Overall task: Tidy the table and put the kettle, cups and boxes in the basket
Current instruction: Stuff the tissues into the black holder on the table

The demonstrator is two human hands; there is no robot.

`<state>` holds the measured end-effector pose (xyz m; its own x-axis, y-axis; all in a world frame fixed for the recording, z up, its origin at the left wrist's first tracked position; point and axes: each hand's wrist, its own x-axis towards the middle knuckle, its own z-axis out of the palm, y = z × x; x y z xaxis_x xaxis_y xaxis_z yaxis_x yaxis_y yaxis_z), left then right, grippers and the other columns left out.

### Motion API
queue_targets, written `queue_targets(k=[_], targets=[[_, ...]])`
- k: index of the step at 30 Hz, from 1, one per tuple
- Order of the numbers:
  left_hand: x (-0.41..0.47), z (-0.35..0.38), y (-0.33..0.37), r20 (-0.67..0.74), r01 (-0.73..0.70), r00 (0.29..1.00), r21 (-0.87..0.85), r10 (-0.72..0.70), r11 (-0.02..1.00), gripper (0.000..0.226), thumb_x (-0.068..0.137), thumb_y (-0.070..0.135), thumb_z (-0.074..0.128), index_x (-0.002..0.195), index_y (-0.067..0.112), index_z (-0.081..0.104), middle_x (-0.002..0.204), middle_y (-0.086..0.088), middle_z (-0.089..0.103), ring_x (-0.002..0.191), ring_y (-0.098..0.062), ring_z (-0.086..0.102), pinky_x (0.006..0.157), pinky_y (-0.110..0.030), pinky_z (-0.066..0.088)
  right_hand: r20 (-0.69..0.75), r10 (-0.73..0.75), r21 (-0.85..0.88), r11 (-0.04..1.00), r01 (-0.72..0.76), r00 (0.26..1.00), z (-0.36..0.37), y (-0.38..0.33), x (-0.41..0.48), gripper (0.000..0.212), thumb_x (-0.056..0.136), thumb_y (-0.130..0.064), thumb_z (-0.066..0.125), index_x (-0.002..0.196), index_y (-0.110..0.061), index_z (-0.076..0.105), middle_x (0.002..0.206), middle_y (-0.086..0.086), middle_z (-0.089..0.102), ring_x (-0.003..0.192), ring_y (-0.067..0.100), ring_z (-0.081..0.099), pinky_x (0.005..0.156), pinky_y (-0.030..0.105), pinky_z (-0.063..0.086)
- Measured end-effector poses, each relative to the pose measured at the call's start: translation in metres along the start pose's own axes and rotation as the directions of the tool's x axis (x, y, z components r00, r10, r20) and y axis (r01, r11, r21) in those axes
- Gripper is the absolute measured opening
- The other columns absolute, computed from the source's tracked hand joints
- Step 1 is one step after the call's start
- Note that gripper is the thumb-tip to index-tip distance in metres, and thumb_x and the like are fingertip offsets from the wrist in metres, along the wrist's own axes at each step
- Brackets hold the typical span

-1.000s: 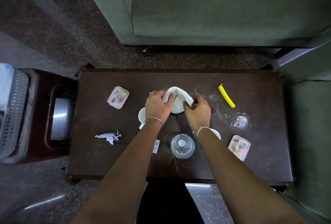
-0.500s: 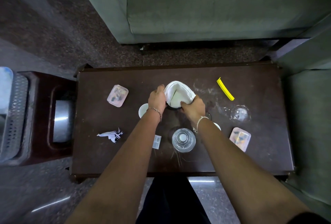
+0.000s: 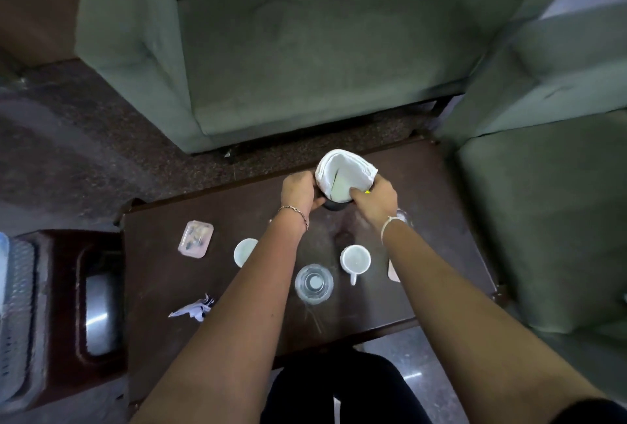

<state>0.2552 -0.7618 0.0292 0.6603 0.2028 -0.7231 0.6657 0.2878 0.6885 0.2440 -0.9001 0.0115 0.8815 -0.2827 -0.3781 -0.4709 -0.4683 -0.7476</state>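
Now raised off tabletop [image 3: 163, 271], gripped between left hand [image 3: 300, 191] and right hand [image 3: 375, 201]: napkin holder [image 3: 344, 172]. Leaves cups [image 3: 355, 259], boxes [image 3: 195, 239] unbasketed.

We log a dark wooden table [image 3: 159, 264]. A pink box [image 3: 195, 239] sits toward the left edge, with crumpled paper [image 3: 195, 310] near the near-left corner. At mid-tabletop there is a white cup [image 3: 244, 251], partly hidden, and a handled cup [image 3: 355, 260]. A clear glass [image 3: 314, 283] stands between them, nearer the near edge. A second box [image 3: 392, 270] on the right is mostly hidden.
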Motion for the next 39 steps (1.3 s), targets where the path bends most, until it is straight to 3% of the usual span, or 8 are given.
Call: queue_targets(k=[5, 8, 11, 18, 28, 34, 39], targets=[[-0.003, 0.065, -0.001, 0.055, -0.019, 0.998, 0.027, 0.017, 0.999, 0.028, 0.079, 0.001, 0.048, 0.090, 0.010, 0.072, 0.079, -0.007, 0.064, 0.079, -0.020, 0.061, 0.061, -0.026, 0.057, -0.046, 0.029, -0.011, 1.000, -0.029, 0.999, -0.055, 0.012, 0.035, 0.036, 0.074, -0.013, 0.063, 0.110, -0.015, 0.068, 0.101, 0.008, 0.072, 0.096, 0.029, 0.066, 0.072, 0.024, 0.042], [0.004, 0.106, -0.009, 0.069, -0.021, 0.997, 0.034, 0.019, 0.999, 0.035, 0.082, -0.003, 0.046, 0.098, 0.012, 0.072, 0.083, -0.009, 0.063, 0.080, -0.020, 0.057, 0.064, -0.028, 0.057, -0.034, 0.034, -0.061, 0.997, -0.036, 0.999, -0.084, 0.026, 0.066, 0.037, 0.076, -0.012, 0.063, 0.112, -0.014, 0.067, 0.106, 0.010, 0.071, 0.101, 0.030, 0.065, 0.074, 0.024, 0.041], [0.012, 0.145, -0.020, 0.054, 0.005, 0.999, 0.064, -0.009, 0.998, 0.040, 0.083, -0.006, 0.042, 0.106, 0.012, 0.069, 0.067, -0.003, 0.060, 0.064, -0.012, 0.054, 0.068, -0.028, 0.054, -0.025, 0.042, -0.111, 0.993, -0.045, 0.999, -0.109, 0.043, 0.098, 0.039, 0.078, -0.012, 0.064, 0.117, -0.013, 0.066, 0.112, 0.011, 0.070, 0.106, 0.031, 0.064, 0.078, 0.026, 0.044], [0.044, 0.212, -0.035, 0.086, 0.028, 0.995, 0.129, -0.040, 0.991, 0.035, 0.085, -0.001, 0.046, 0.095, 0.029, 0.062, 0.076, 0.006, 0.064, 0.068, -0.009, 0.059, 0.069, -0.028, 0.053, 0.036, 0.062, -0.119, 0.991, -0.057, 0.997, -0.140, 0.074, 0.165, 0.040, 0.079, -0.011, 0.066, 0.119, -0.014, 0.066, 0.115, 0.010, 0.070, 0.108, 0.029, 0.064, 0.085, 0.027, 0.046], [0.099, 0.253, -0.055, 0.071, 0.081, 0.993, 0.162, -0.093, 0.984, 0.038, 0.082, 0.002, 0.054, 0.111, 0.025, 0.062, 0.083, 0.004, 0.067, 0.074, -0.012, 0.062, 0.068, -0.026, 0.051, 0.110, 0.092, -0.160, 0.984, -0.073, 0.990, -0.139, 0.106, 0.230, 0.040, 0.079, -0.015, 0.065, 0.119, -0.013, 0.066, 0.112, 0.013, 0.070, 0.106, 0.032, 0.064, 0.090, 0.036, 0.052], [0.113, 0.260, -0.060, 0.038, 0.109, 0.992, 0.190, -0.119, 0.976, 0.030, 0.085, 0.010, 0.056, 0.111, 0.024, 0.061, 0.086, 0.001, 0.066, 0.069, -0.010, 0.062, 0.063, -0.024, 0.051, 0.106, 0.098, -0.107, 0.990, -0.087, 0.990, -0.130, 0.122, 0.238, 0.033, 0.079, -0.014, 0.061, 0.111, -0.016, 0.069, 0.102, 0.010, 0.072, 0.097, 0.030, 0.065, 0.074, 0.027, 0.045], [0.116, 0.260, -0.064, 0.017, 0.077, 0.996, 0.202, -0.082, 0.976, 0.027, 0.085, 0.011, 0.055, 0.105, 0.028, 0.061, 0.084, 0.007, 0.066, 0.068, -0.005, 0.063, 0.062, -0.022, 0.050, 0.087, 0.089, -0.095, 0.992, -0.081, 0.992, -0.126, 0.128, 0.238, 0.032, 0.081, -0.014, 0.063, 0.113, -0.014, 0.067, 0.104, 0.011, 0.072, 0.099, 0.031, 0.065, 0.076, 0.028, 0.045]])
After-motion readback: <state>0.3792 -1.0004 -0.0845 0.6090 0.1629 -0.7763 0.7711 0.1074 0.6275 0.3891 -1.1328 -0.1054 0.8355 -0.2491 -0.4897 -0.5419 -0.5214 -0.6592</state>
